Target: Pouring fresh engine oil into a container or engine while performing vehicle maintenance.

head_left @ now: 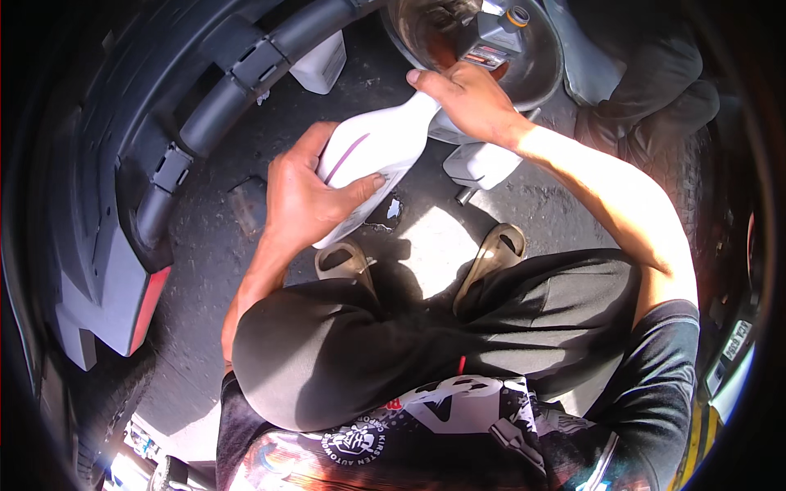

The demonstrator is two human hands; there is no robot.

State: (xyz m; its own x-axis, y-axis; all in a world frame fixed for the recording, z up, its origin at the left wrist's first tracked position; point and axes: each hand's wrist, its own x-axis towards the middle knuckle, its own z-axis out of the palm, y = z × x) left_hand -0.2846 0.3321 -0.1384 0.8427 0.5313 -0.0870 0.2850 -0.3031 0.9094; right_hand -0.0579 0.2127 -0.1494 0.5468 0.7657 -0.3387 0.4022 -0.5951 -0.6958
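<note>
A white plastic bottle (372,141) with a purple stripe lies tilted across both hands, its neck pointing up and to the right. My left hand (301,192) is closed round the bottle's body, the thumb pressed on its near side. Over the neck end, my right hand (476,100) is closed with the thumb stretched along the top; the cap or mouth is hidden under it. Just beyond the right hand, a dark grey oil bottle (490,42) with an orange ring at its mouth sits in a round metal basin (553,61).
A white jug (485,166) lies on the dark floor below my right forearm. Another white container (322,64) stands by a large dark car bumper (225,110) at the left. My sandals (496,255) are on the floor close by. Dark-clothed legs (659,94) show at the far right.
</note>
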